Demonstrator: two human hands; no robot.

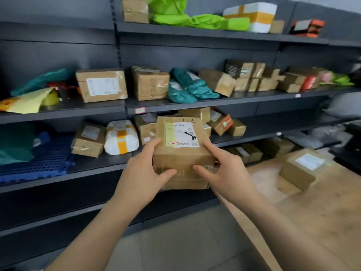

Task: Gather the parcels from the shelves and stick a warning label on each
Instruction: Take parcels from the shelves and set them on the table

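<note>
I hold a brown cardboard parcel [183,155] in the air in front of the dark shelves, with a white shipping label on its top face. My left hand [144,171] grips its left side, thumb on the front. My right hand [220,169] grips its right side, index finger along the top edge. More parcels lie on the shelves: a labelled box [101,88], a taped box [150,83], teal bags [187,87] and a white foam parcel [121,136]. One labelled box [301,168] sits on the wooden table.
The dark metal shelving [195,101] fills the view ahead, with green bags [195,19] on the top shelf. A blue plastic crate panel [45,161] lies on the lower left shelf. A wooden table [322,222] stands at right, with grey floor between.
</note>
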